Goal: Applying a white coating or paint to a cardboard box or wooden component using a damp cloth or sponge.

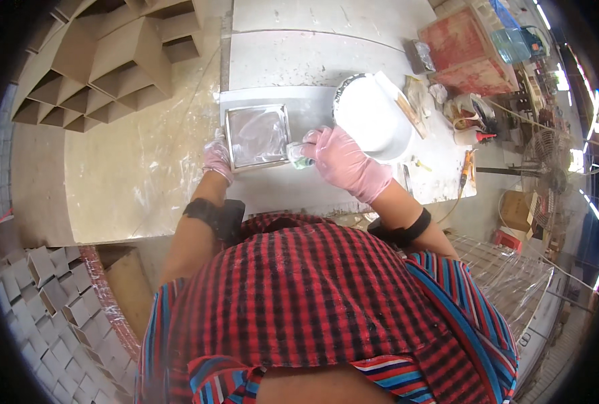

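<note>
Person standing at a pale, splashed work surface [326, 192], both hands in thin pink gloves

Square shallow metal tray [257, 137] is lying flat at centre of the frame, slightly above middle; its inside is looking wet and grey-glossy. Left hand [216, 159] is curling around the tray's lower left corner, fingers closed on the rim, bracing it. Right hand [343, 161] is closed around a small greenish-white wad [298, 155], a sponge or cloth by the look, pressing it against the tray's right edge

Judging the tray: stiff, thin-walled, probably light, and slick while wet; rim edges may be sharp. Best hold seems to be at opposite corners or along the raised rim, not the wet floor. The wad is looking soft and squashy, easy to pinch

White round bucket [373, 114] is standing just right of the tray, near the right hand. Upper right of the frame: a flat red box [464, 47], a clear blue-tinted container [511, 40], small white bottles, none readable. Upper left: brown cardboard dividers [104, 60] stacked in a grid; lower left: grey square pieces [43, 283] piled in rows
</note>
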A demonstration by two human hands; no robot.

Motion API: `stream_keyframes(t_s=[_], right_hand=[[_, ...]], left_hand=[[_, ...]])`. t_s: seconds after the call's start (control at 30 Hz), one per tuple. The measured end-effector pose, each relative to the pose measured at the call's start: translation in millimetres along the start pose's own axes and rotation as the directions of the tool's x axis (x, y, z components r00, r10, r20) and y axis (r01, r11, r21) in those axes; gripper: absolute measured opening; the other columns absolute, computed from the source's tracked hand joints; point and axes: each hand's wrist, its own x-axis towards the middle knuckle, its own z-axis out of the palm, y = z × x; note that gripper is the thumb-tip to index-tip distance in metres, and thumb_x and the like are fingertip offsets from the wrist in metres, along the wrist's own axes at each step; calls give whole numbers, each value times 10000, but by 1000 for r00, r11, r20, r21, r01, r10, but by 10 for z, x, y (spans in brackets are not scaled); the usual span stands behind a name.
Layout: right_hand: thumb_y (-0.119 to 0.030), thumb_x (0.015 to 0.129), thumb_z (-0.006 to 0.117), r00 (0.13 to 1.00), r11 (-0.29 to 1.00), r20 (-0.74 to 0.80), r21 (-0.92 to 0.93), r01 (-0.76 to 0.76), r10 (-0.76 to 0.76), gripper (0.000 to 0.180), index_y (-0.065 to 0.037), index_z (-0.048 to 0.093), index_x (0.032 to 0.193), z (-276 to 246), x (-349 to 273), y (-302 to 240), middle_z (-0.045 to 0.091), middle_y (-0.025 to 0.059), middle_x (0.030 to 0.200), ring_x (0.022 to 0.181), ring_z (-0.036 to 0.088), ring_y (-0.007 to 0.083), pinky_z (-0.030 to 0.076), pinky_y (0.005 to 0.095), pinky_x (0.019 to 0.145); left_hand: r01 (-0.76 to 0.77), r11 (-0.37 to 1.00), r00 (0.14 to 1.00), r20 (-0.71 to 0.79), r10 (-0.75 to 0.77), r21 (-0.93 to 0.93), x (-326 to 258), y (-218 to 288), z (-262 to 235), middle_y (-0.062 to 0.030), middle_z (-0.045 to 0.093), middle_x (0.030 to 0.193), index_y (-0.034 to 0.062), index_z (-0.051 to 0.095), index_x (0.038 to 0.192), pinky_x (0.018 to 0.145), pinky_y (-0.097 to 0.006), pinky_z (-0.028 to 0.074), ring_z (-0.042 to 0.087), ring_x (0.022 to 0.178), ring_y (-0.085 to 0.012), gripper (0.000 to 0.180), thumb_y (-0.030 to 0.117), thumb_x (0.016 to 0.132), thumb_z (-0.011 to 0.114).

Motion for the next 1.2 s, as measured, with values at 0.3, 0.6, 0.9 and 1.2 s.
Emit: stream_keyframes(t_s=[0.3,0.6,0.9,1.2], right_hand=[[-100,717,517,974,977,-74,1,213,-212,232,-135,622,921,23,508,-378,572,64,780,717,580,239,483,350,592],[-94,748,505,985,984,31,-34,173,-172,177,-118,620,881,-200,324,-219,561,65,756,729,585,228,479,351,580],[-66,707,530,960,971,149,2,238,-236,172,-129,608,846,-96,549,-292,569,71,779,766,585,241,480,369,648],[-86,686,557,948,949,-97,51,310,-305,131,-117,604,804,-35,1258,-177,574,84,776,787,583,262,479,363,670]], left_hand=[[25,986,995,104,-8,-167,-179,83,61,-88,623,730,47,630,972,478,-373,457,583,580,-224,504,464,929,350],[-222,916,975,60,215,333,142,-86,37,-90,607,704,31,622,933,499,-354,469,577,574,-212,472,445,919,395],[-494,-137,721,492,488,859,583,-367,-448,-117,626,765,48,566,1029,556,-345,476,608,669,-236,346,349,896,460],[23,977,956,291,41,-212,455,-278,-303,-33,579,1125,130,530,1166,736,-344,481,586,919,-186,374,300,916,309]])
